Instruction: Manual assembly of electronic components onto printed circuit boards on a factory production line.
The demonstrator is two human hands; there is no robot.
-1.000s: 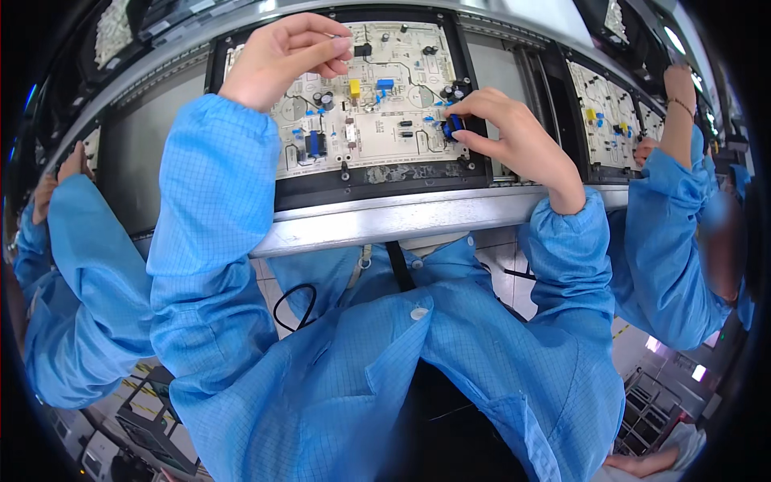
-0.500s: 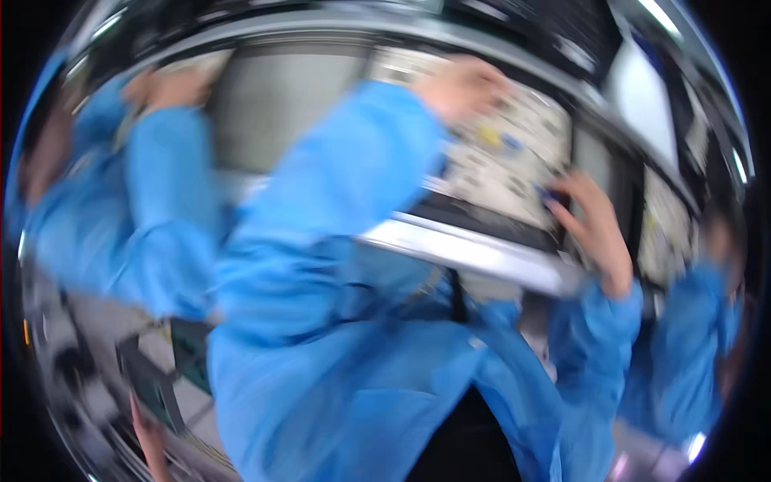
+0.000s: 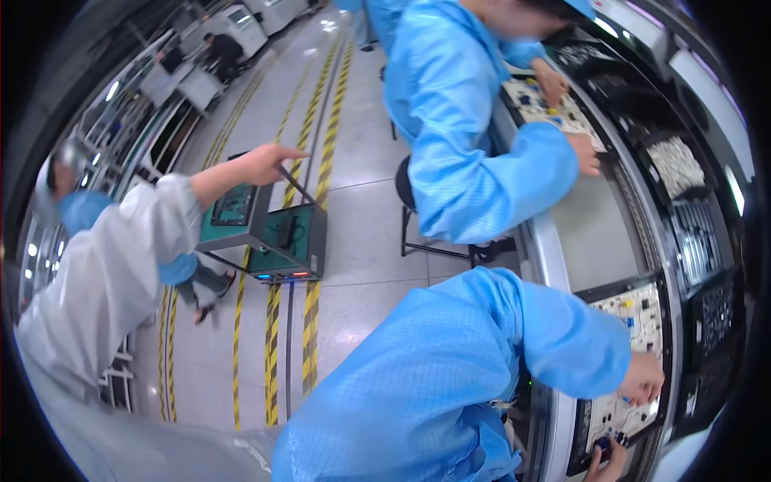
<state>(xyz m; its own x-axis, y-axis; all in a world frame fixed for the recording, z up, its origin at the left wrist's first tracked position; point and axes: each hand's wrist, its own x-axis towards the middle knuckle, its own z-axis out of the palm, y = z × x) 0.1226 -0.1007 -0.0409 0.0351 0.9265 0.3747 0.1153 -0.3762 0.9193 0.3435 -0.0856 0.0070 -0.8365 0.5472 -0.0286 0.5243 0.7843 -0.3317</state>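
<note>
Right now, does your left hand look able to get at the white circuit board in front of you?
Probably yes. The left hand is already over the circuit board, fingers curled down at its surface, with nothing between them. The right hand sits at the board's near edge, apart from it.

The grey stretch of worktop between the two circuit boards lies bare, open to a reach. A neighbour's blue sleeve borders it on the far side, the near circuit board on the other. On the floor, a green cart stands on the yellow stripes.
</note>
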